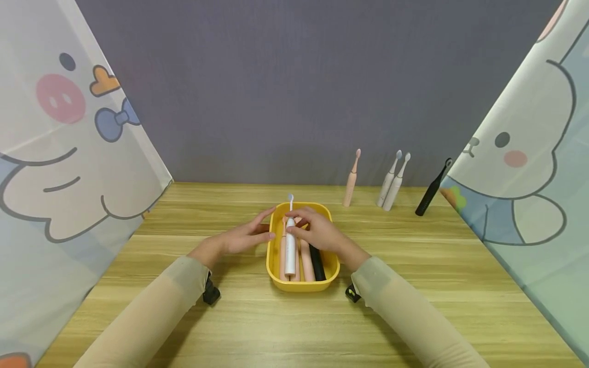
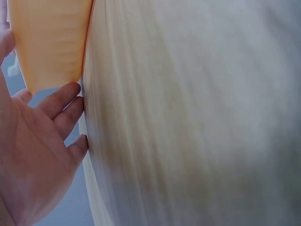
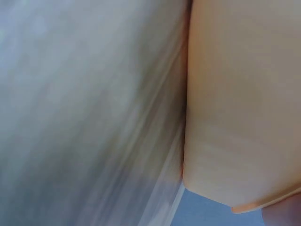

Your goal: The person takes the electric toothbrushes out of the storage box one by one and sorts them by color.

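A yellow plastic basket point(image 1: 301, 287) sits mid-table, holding several pink electric toothbrushes point(image 1: 307, 261) and a black one point(image 1: 317, 263). On top of these lies a white electric toothbrush point(image 1: 290, 253), its head leaning over the far rim. My right hand point(image 1: 324, 234) reaches in over the right rim and pinches the white toothbrush near its neck. At the left wall, my left hand point(image 1: 243, 237) steadies the basket with fingers extended; the left wrist view shows this hand point(image 2: 40, 146) against the basket wall point(image 2: 51, 42). In the right wrist view, the basket point(image 3: 244, 103) hides most of the right hand.
Upright at the back right stand a pink toothbrush point(image 1: 350, 186), two white toothbrushes point(image 1: 385, 188) point(image 1: 394, 190) side by side, and a black toothbrush point(image 1: 430, 194). A grey panel point(image 1: 294, 92) rises behind the wooden table point(image 1: 285, 332); cartoon-printed cloths point(image 1: 69, 153) flank it.
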Demonstrator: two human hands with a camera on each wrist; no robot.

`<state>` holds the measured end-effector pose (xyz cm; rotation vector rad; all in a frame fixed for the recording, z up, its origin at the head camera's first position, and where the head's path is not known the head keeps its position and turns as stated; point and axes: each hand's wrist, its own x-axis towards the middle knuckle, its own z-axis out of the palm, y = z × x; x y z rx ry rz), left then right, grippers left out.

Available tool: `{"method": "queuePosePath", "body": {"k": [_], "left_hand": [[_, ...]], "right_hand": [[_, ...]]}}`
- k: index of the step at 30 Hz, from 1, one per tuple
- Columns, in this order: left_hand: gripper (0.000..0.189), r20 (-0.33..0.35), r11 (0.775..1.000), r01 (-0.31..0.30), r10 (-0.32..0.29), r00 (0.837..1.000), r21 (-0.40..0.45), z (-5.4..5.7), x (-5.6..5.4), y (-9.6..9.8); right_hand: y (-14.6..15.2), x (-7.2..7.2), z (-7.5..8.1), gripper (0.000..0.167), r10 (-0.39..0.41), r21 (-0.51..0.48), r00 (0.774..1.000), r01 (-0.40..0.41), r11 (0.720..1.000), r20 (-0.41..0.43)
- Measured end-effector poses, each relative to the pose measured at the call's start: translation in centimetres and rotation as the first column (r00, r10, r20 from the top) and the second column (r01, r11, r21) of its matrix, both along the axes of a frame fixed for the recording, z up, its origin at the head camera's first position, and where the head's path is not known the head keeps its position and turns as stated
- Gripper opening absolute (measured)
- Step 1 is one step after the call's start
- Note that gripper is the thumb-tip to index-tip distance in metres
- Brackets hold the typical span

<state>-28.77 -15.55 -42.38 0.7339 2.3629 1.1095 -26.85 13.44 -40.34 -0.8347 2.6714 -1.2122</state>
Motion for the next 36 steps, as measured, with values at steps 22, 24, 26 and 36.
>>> {"method": "queuePosePath", "body": {"k": [22,24,26,36], "left_hand": [[0.085,-0.010,0.999,0.039,-0.038,0.999,0.020,-0.1,-0.3,-0.3],[0.086,-0.012,0.999,0.038,-0.038,0.999,0.018,-0.2,-0.4,-0.3],[0.086,-0.012,0.999,0.040,-0.040,0.999,0.019,-0.2,-0.3,-0.2],[0.087,-0.009,0.999,0.031,-0.031,0.999,0.014,-0.3,-0.4,-0.2]], "right_hand": [[0.1,-0.1,-0.6,0.048,-0.051,-0.422,0.988,-0.015,0.906,-0.144],[0.1,0.0,-0.5,0.048,-0.047,-0.418,0.986,-0.024,0.908,-0.159],[0.1,0.2,-0.4,0.048,-0.041,-0.412,0.984,-0.036,0.911,-0.175],[-0.5,1.0,0.9,0.046,0.017,-0.385,0.971,-0.110,0.916,-0.237]]}}
